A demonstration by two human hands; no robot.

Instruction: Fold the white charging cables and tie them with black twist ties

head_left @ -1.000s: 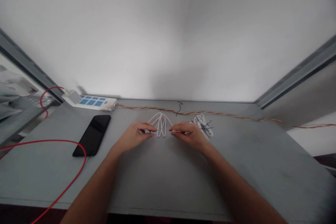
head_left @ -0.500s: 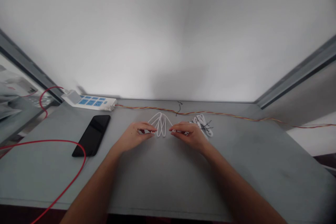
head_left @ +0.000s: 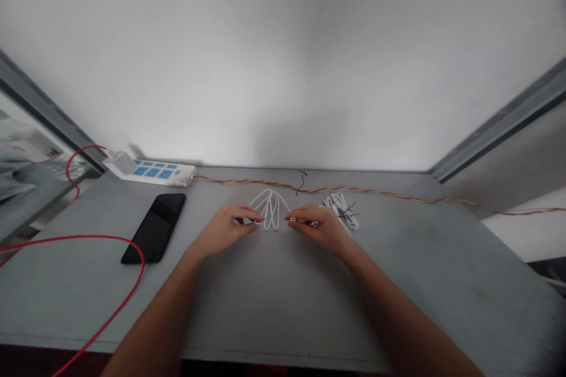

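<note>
A white charging cable (head_left: 277, 213) lies in loose loops on the grey table between my hands. My left hand (head_left: 227, 228) pinches one end of it, a plug with a reddish-orange part, between thumb and fingers. The other end, a small white connector, sits between the thumb and fingers of my right hand (head_left: 319, 227). Both plugs face toward me and stay apart. Just behind my right hand lies a second bundled white cable (head_left: 339, 207) with a thin black tie, partly covered by that hand.
To the left lies a black smartphone (head_left: 155, 227), with a red cable (head_left: 101, 237) looping over its lower part. A power strip (head_left: 179, 174) with a white charger (head_left: 120, 162) rests against the white back wall. Twisted red-yellow wire (head_left: 380, 191) runs along the rear to the right.
</note>
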